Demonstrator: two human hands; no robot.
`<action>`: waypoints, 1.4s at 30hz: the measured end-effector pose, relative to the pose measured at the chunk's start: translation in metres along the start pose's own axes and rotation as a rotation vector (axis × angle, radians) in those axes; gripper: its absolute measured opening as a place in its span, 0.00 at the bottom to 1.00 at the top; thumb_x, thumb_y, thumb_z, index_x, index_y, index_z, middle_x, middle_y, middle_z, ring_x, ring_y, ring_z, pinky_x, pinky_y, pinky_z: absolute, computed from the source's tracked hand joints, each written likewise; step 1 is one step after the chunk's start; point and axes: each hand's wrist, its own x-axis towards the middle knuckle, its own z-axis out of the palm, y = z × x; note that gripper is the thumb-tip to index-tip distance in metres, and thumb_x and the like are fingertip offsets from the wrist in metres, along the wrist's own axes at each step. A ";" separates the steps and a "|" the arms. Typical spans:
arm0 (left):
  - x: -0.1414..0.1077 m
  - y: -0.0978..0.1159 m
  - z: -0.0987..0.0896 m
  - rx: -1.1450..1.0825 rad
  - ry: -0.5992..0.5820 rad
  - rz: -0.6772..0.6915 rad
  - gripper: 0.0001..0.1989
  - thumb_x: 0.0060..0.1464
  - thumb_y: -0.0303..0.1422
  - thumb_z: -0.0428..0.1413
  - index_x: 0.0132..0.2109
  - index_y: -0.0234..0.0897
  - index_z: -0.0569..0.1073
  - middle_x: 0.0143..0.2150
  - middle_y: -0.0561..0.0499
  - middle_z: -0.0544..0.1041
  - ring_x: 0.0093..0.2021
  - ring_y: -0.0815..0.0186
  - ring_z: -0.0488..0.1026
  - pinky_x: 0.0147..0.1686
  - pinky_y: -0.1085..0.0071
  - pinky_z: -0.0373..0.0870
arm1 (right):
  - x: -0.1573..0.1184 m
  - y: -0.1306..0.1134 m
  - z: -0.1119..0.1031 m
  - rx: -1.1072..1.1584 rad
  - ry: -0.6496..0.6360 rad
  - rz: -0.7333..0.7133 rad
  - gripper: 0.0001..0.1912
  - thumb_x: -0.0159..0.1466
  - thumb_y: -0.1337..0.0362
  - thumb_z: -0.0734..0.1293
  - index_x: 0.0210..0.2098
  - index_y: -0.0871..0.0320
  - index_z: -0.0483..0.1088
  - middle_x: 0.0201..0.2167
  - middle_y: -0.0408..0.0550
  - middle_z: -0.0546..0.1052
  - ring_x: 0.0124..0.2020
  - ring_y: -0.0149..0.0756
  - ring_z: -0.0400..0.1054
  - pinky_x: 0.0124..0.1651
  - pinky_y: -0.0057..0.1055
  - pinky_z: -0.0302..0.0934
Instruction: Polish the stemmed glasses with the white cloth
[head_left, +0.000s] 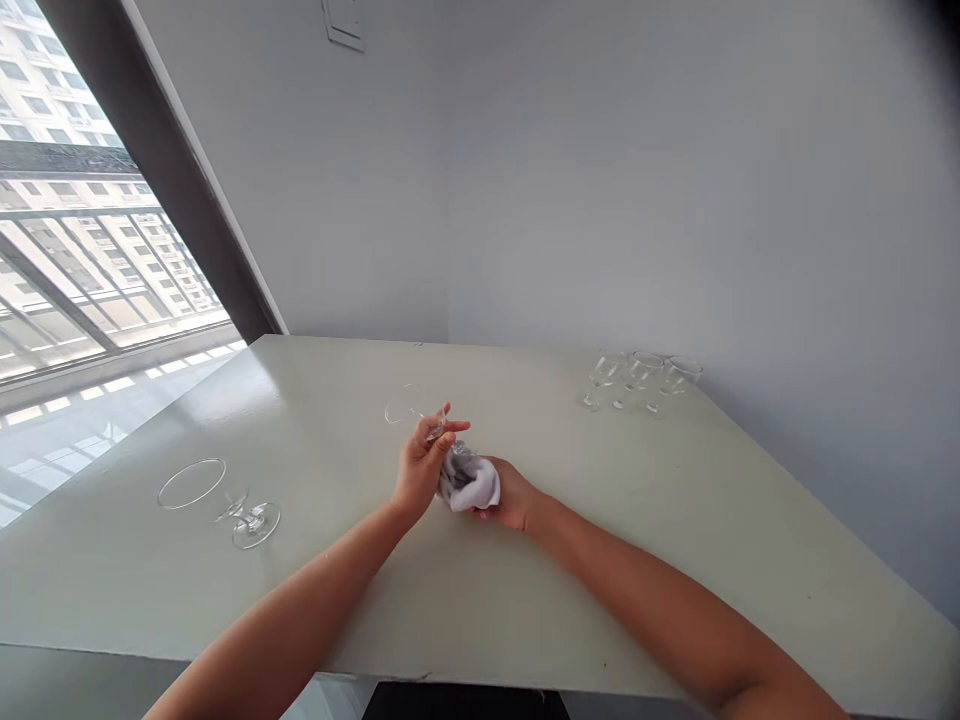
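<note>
Over the middle of the table, my left hand (pixel 420 468) is closed around a clear stemmed glass (pixel 435 430). The glass is tilted, its thin rim pointing away to the left and its foot end toward the cloth. My right hand (pixel 514 497) grips a bunched white cloth (pixel 477 490) that is pressed around the foot end. The fingers of that hand are mostly hidden behind the cloth. To the left, another stemmed glass (pixel 255 526) lies on its side, its wide rim facing left.
Three stemmed glasses (pixel 641 374) stand upright close together at the table's back right, near the wall. The pale table (pixel 360 600) has its front edge close to me. A large window (pixel 90 240) is at the left, and grey walls (pixel 600 180) meet behind the table.
</note>
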 end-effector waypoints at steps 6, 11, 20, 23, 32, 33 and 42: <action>0.010 0.008 -0.008 0.074 0.097 0.052 0.06 0.46 0.34 0.58 0.31 0.40 0.69 0.37 0.46 0.78 0.61 0.60 0.54 0.53 0.64 0.52 | -0.018 -0.033 -0.021 -1.096 0.363 -0.364 0.15 0.53 0.53 0.67 0.35 0.56 0.71 0.39 0.48 0.70 0.33 0.35 0.63 0.35 0.31 0.57; -0.007 0.002 0.007 0.059 -0.032 -0.007 0.05 0.47 0.33 0.58 0.33 0.40 0.71 0.45 0.46 0.75 0.60 0.59 0.55 0.55 0.64 0.50 | -0.021 -0.032 -0.006 -1.331 0.555 -0.709 0.12 0.59 0.60 0.62 0.40 0.57 0.71 0.37 0.50 0.70 0.41 0.38 0.61 0.45 0.34 0.56; -0.011 -0.027 0.007 0.048 -0.172 -0.121 0.30 0.40 0.29 0.62 0.53 0.44 0.66 0.57 0.45 0.65 0.59 0.59 0.57 0.55 0.66 0.54 | 0.003 -0.032 -0.042 -1.003 0.716 -0.646 0.06 0.57 0.62 0.63 0.29 0.56 0.70 0.34 0.43 0.71 0.33 0.29 0.65 0.39 0.27 0.57; -0.009 -0.039 0.002 0.238 -0.253 -0.169 0.28 0.38 0.32 0.63 0.51 0.44 0.69 0.52 0.45 0.70 0.58 0.57 0.60 0.53 0.66 0.56 | 0.012 -0.046 -0.093 -0.936 0.927 -0.538 0.06 0.55 0.62 0.63 0.25 0.58 0.68 0.33 0.44 0.71 0.31 0.30 0.64 0.38 0.28 0.57; -0.014 -0.035 0.005 0.991 -0.575 -0.007 0.24 0.53 0.41 0.49 0.57 0.43 0.62 0.58 0.50 0.64 0.59 0.60 0.57 0.58 0.62 0.51 | 0.022 -0.041 -0.184 -0.847 1.154 -0.352 0.06 0.53 0.65 0.60 0.20 0.58 0.63 0.33 0.47 0.71 0.28 0.31 0.64 0.31 0.29 0.55; -0.014 -0.035 0.005 1.000 -0.578 0.001 0.24 0.53 0.41 0.48 0.57 0.43 0.62 0.58 0.50 0.64 0.59 0.60 0.57 0.57 0.62 0.52 | 0.023 -0.040 -0.187 -0.843 1.164 -0.343 0.06 0.53 0.65 0.60 0.20 0.58 0.63 0.33 0.47 0.71 0.28 0.31 0.64 0.31 0.29 0.55; -0.014 -0.035 0.004 0.850 -0.497 -0.056 0.26 0.53 0.40 0.49 0.59 0.47 0.56 0.56 0.50 0.66 0.55 0.60 0.62 0.53 0.60 0.58 | 0.015 -0.040 -0.190 -0.830 1.222 -0.325 0.05 0.51 0.64 0.64 0.25 0.59 0.64 0.35 0.49 0.70 0.34 0.35 0.63 0.37 0.30 0.54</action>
